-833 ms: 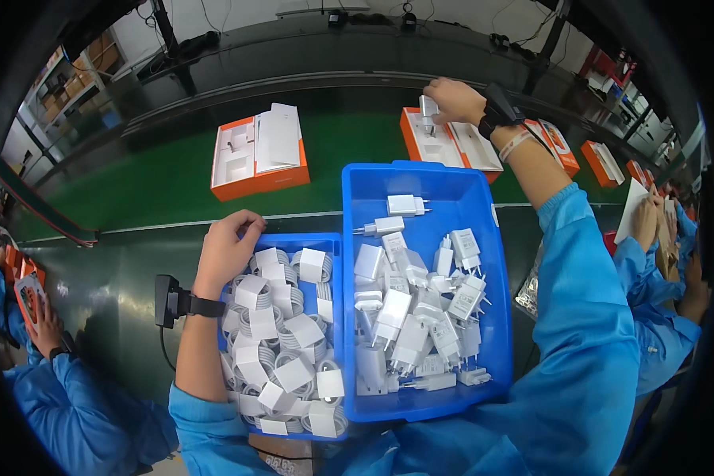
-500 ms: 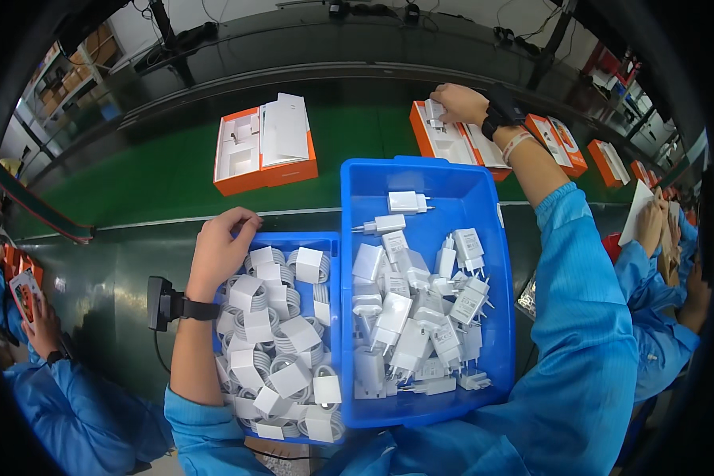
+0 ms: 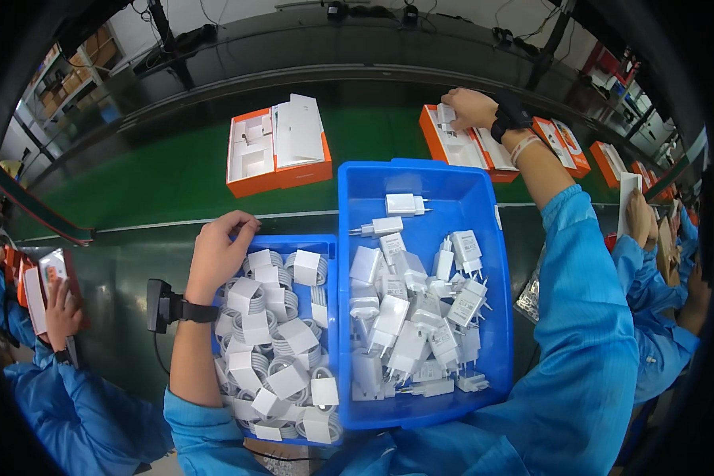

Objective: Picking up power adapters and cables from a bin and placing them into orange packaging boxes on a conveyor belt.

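My right hand (image 3: 471, 109) is closed on a white plug-in charger (image 3: 444, 119) at the far left compartment of an open orange-and-white box (image 3: 432, 143). Its fingertips pinch the charger, partly hiding it. My left hand (image 3: 220, 247) hovers at or rests on the far left corner of a blue bin (image 3: 332, 258) of coiled white cables (image 3: 299, 336) in paper bands. Those left fingers are loosely bent, with a gap by the thumb and nothing visible between them. Beside that bin stands a larger blue bin (image 3: 480, 186) holding many loose white chargers (image 3: 389, 315).
Another open orange box (image 3: 278, 176) stands on the green conveyor (image 3: 365, 131), its white flap raised. More orange boxes (image 3: 559, 143) line up to the right. Co-workers in blue sleeves work at both sides, one hand (image 3: 62, 311) holding a package at left. A dark rail (image 3: 309, 67) runs behind.
Both near boxes have shifted right along the conveyor. My right hand has moved right and slightly nearer with its box; my left hand has hardly moved. The left co-worker's hand and package changed position.
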### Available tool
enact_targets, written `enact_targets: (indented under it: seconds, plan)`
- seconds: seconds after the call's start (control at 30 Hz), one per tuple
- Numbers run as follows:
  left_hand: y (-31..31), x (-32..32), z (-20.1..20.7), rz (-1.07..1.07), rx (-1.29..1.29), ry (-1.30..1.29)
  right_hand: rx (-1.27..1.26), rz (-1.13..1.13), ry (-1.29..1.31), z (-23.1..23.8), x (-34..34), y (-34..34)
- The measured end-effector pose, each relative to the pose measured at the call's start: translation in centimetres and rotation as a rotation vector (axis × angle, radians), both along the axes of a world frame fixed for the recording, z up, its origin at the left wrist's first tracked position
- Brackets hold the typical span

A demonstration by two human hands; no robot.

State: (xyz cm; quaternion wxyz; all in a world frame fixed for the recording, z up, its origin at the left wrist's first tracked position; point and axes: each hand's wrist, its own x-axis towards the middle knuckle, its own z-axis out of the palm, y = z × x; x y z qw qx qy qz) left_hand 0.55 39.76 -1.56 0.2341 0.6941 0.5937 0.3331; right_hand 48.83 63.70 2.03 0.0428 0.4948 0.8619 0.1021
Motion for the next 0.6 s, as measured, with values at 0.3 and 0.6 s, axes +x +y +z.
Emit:
enact_targets:
  seconds: [0.3,0.6]
  plan:
    - [-0.1,0.0,0.1,-0.004,0.002,0.001,-0.022,0.010,0.040,-2.0,2.4,0.8]
    - [0.5,0.7,0.6,0.013,0.030,0.119,0.230,0.127,0.674,1.1,-5.8,-6.9]
